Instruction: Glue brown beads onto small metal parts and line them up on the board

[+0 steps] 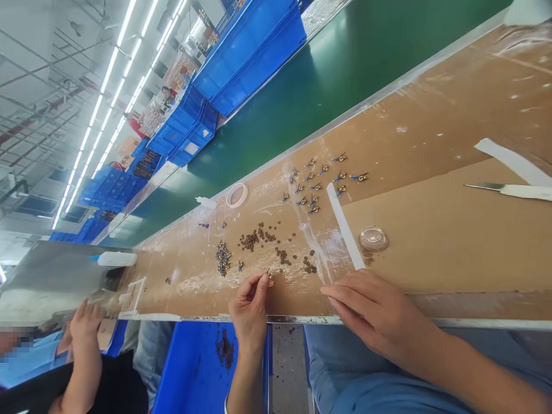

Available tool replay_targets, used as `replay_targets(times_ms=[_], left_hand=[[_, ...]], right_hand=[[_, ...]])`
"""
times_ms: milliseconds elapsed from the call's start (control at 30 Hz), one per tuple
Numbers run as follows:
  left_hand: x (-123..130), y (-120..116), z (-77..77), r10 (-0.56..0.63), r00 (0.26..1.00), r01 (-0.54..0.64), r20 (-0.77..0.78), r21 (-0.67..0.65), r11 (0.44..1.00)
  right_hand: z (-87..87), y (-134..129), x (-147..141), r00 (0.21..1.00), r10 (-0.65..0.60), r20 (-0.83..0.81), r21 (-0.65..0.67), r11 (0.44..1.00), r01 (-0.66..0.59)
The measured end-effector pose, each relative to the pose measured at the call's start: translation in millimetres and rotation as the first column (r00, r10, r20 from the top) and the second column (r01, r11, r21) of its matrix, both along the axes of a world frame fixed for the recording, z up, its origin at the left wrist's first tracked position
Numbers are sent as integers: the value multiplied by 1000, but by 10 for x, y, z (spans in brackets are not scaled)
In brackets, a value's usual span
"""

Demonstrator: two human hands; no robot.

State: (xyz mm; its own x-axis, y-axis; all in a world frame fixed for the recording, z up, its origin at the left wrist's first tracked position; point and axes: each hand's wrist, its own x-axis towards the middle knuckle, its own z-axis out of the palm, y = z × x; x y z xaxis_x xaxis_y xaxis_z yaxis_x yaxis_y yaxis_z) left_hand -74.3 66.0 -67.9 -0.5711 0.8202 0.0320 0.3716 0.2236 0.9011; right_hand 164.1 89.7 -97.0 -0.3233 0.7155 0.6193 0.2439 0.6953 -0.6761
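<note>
My left hand (250,307) is closed in a pinch at the table's front edge. Between its thumb and forefinger a small figurine (268,273) shows, mostly covered by the fingertips. To its right, my right hand (373,307) reaches over the tabletop with fingers stretched out; nothing shows in them. Small dark brown discs (250,240) lie scattered beyond my left hand, and another cluster of discs (309,264) is close to my right fingertips. A pile of blue-and-gold figurines (223,257) sits to the left. More figurines (315,186) stand or lie spaced out farther back.
A tape roll (237,195) and small white bottle (206,202) lie near the green conveyor belt (276,132). Rightward are a clear round dish (373,238), white strip (345,227) and white-handled knife (513,190). A co-worker's hand (86,319) is at left; a blue bin (198,368) stands below.
</note>
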Motion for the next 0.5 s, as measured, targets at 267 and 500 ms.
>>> replay_targets(times_ms=[267, 500], left_hand=[[48, 21, -42, -51, 999, 51, -12, 42, 998], [72, 106, -35, -143, 987, 148, -77, 60, 987]], right_hand=[[105, -7, -183, 994, 41, 100, 20, 999, -43], [113, 61, -359, 981, -104, 166, 54, 994, 97]])
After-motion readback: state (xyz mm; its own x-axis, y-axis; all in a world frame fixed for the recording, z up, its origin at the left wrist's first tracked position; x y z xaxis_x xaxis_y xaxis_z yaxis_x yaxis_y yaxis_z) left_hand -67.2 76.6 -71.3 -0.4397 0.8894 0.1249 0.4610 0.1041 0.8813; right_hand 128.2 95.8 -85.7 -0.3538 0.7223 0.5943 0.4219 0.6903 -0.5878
